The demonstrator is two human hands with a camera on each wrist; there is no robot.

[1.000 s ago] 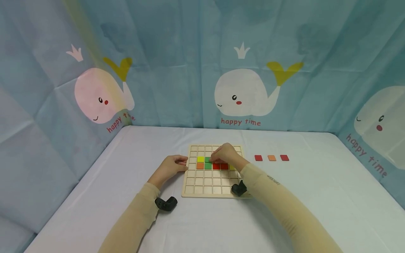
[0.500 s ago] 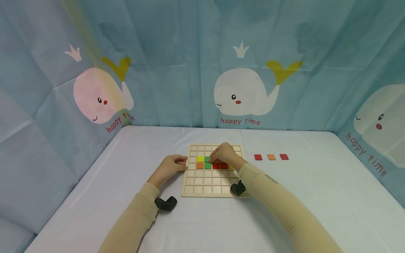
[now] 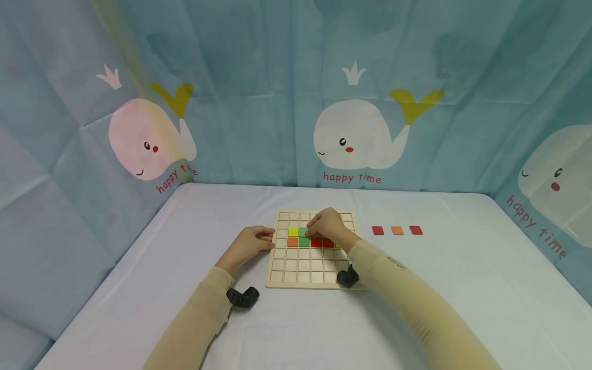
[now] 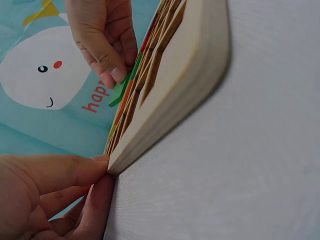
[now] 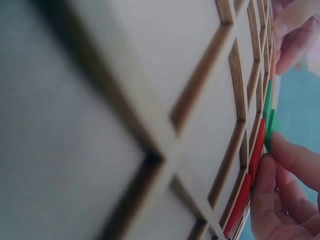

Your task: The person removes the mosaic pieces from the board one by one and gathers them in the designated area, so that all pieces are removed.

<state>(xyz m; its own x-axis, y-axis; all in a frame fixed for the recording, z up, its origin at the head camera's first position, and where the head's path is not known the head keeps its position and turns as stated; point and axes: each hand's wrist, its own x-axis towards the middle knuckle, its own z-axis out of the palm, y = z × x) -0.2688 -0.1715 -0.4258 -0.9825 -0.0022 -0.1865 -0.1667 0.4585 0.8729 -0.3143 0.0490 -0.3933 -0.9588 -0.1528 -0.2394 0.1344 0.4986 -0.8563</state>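
Tile (image 4: 118,95) — thin, green; board (image 3: 303,264) — wooden.

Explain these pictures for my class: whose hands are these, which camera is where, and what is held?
No robot here: one person works with bare hands. The wide picture comes from a camera worn on the head; the two close ones come from cameras on the left and right wrists. On the white tablecloth lies a wooden grid board, with yellow tiles, an orange tile, red tiles and a green tile in its squares. Right of the board lie two loose red tiles, with a loose orange tile between them. The right hand pinches another green tile, tilted over the board. The left hand touches the board's left edge.
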